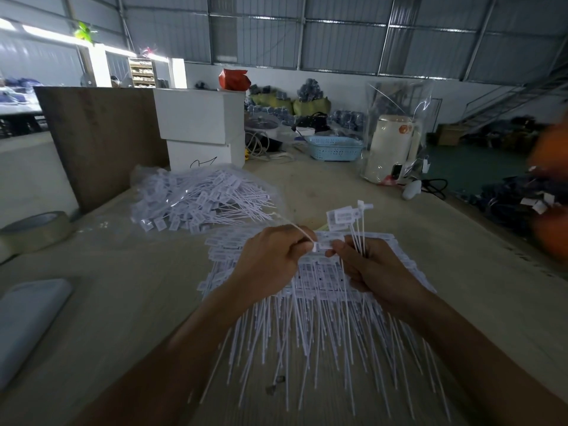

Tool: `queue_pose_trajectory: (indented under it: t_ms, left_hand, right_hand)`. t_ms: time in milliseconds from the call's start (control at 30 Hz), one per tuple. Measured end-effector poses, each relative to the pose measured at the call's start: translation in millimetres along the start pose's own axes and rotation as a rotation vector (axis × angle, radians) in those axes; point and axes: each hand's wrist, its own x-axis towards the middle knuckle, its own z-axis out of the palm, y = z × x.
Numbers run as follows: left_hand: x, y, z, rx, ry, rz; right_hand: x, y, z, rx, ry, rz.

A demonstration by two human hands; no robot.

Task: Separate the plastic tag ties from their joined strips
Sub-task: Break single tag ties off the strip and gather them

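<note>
My left hand (270, 259) pinches a single white plastic tag tie (319, 245) at its head, with the thin tail running up to the left. My right hand (372, 272) grips a joined strip of tag ties (344, 216) by the stems; its label heads stand above the fingers. Both hands meet over a large heap of white tag ties (307, 318) that spreads across the table below them, tails pointing toward me.
A clear bag of tag ties (199, 198) lies further back on the left. A tape roll (33, 232) and a grey pouch (27, 321) sit at the left. White boxes (199, 124), a blue basket (335, 148) and a kettle (390, 149) stand behind.
</note>
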Motion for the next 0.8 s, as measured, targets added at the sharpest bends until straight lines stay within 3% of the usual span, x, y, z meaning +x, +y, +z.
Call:
queue_pose_trajectory:
  t_ms: [133,367,600,800]
  left_hand:
    - [1,-2,-1,-0.043,0.011,-0.004]
    - [0,2,3,-0.146,0.068,0.102]
    - [1,-5,7,-0.147,0.108,0.027]
    - [0,-8,5,-0.147,0.159,0.059]
  right_hand:
    - [1,2,1,-0.085,0.039,-0.052]
    - [1,1,-1,0.158,0.021,0.041]
    - [0,1,1,0.099,-0.037,0.061]
    - [-2,-3,9,0.099,0.019,0.145]
